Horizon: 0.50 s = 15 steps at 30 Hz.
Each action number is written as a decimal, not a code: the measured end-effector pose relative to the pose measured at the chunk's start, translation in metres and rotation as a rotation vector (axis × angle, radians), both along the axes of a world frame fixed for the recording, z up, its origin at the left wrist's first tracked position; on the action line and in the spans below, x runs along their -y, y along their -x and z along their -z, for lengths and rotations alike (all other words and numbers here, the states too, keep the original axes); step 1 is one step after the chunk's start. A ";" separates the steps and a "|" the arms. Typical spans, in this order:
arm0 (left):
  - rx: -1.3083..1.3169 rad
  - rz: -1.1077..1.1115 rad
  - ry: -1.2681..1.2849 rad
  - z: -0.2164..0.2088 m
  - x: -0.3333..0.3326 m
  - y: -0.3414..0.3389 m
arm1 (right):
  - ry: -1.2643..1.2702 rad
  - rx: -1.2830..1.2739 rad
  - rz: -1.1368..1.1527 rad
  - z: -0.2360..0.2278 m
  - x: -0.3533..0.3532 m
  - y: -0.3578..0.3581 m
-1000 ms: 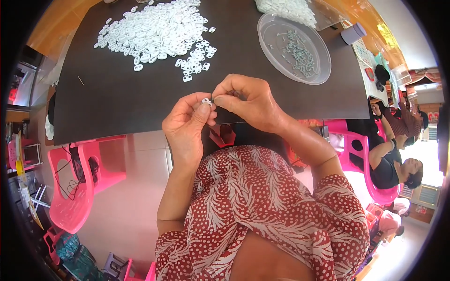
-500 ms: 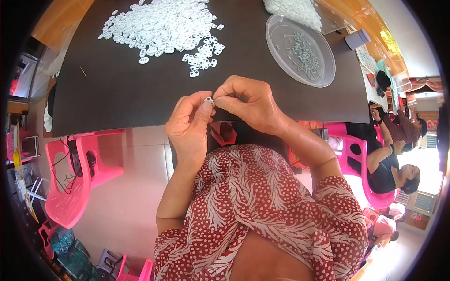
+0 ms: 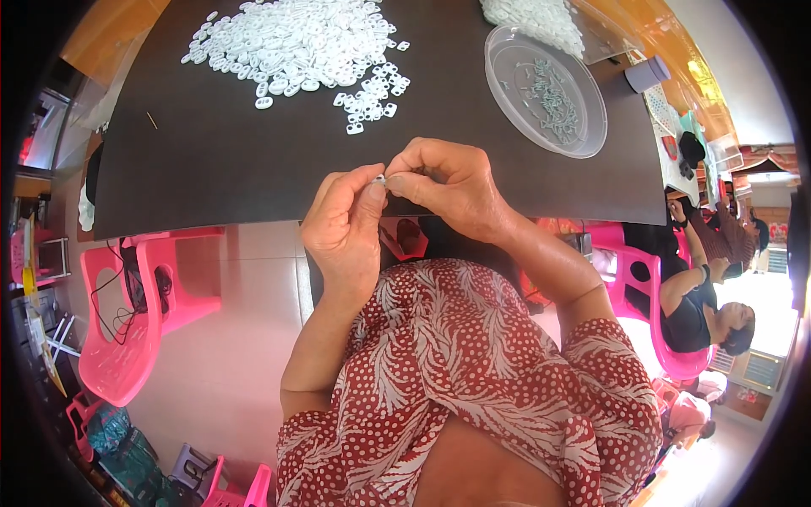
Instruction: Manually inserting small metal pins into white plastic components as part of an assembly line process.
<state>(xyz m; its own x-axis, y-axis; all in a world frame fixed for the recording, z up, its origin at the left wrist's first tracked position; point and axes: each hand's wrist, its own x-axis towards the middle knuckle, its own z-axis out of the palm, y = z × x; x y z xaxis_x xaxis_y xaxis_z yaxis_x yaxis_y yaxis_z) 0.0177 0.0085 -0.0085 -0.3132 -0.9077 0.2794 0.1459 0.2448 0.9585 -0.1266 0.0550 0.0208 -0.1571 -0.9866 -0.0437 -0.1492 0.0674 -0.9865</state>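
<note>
Just above the table's near edge, my left hand (image 3: pixel 342 221) pinches a small white plastic piece (image 3: pixel 380 179) between thumb and forefinger. My right hand (image 3: pixel 452 188) meets it from the right, thumb and forefinger pressed together at the piece's side. What those right fingers grip is hidden. Beyond my hands lies a big pile of white oval plastic pieces with holes (image 3: pixel 291 46). A smaller group of white two-holed pieces (image 3: pixel 369 101) is spread at its near right. Farther right, a round clear plastic tray (image 3: pixel 509 111) holds many small grey-green pins (image 3: pixel 553 103).
Behind the tray sits a heap of white pieces (image 3: pixel 536 25), with a purple-grey cup (image 3: pixel 648 73) to its right. A thin stick (image 3: pixel 152 121) lies on the dark table (image 3: pixel 228 165) at left. Pink chairs (image 3: pixel 127 338) stand left and right; another person (image 3: pixel 705 313) sits at right.
Both hands stay together at the same spot. The left fingers have shifted slightly, and less of the white piece shows between them. The view has moved a little.
</note>
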 end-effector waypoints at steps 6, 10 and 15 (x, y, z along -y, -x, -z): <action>0.036 0.014 0.048 -0.001 -0.001 -0.002 | -0.061 0.071 0.029 0.002 0.000 -0.004; 0.005 0.007 -0.055 -0.006 -0.001 -0.001 | 0.079 0.012 0.011 0.007 0.002 -0.005; -0.024 0.004 -0.138 -0.007 0.000 -0.001 | 0.156 0.034 0.004 0.009 0.003 -0.007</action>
